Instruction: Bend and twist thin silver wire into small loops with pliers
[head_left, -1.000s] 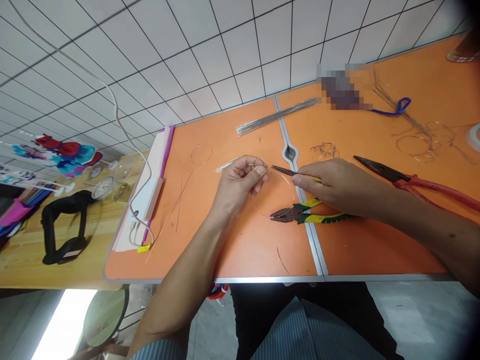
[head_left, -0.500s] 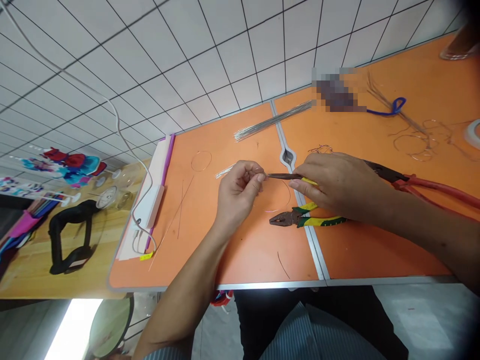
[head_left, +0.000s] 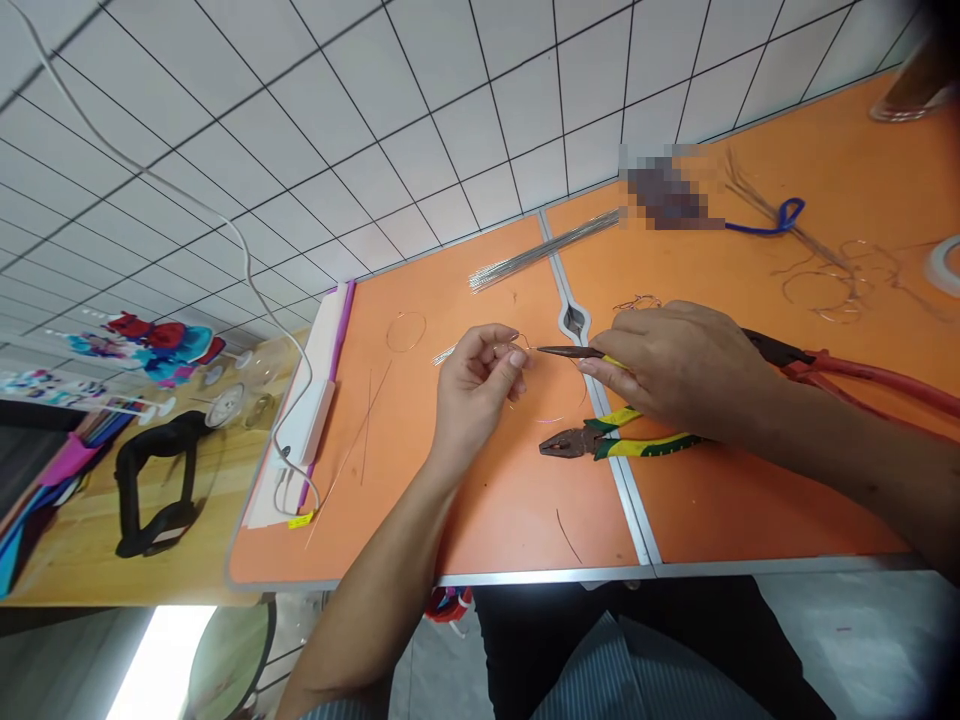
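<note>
Okay, left hand (head_left: pixel 476 395): clenched, thumb and fingertips pinching a thin wire (head_left: pixel 519 345) above the orange tabletop (head_left: pixel 510 520).
Wire: sits left of the centre seam, curves from the fingertips toward near right; too fine to trace fully.
Right hand (head_left: pixel 679 365): grasping yellow-handled needle-nose pliers (head_left: pixel 574 351), tips pointing left, just beside the pinched wire; contact unclear.
Near tools: combination pliers (head_left: pixel 574 442) with yellow-green grips lie across the seam, just near of the right hand. Red-handled pliers (head_left: pixel 855 372) lie right, partly behind the right forearm.
Far side: bundle of straight metal rods (head_left: pixel 544 250) across the seam, wire ring (head_left: pixel 406 331) left of the left hand.
Right side: tangled wire loops (head_left: pixel 821 290), blue cord loop (head_left: pixel 765 225).
Left edge: white power strip (head_left: pixel 307 420).
</note>
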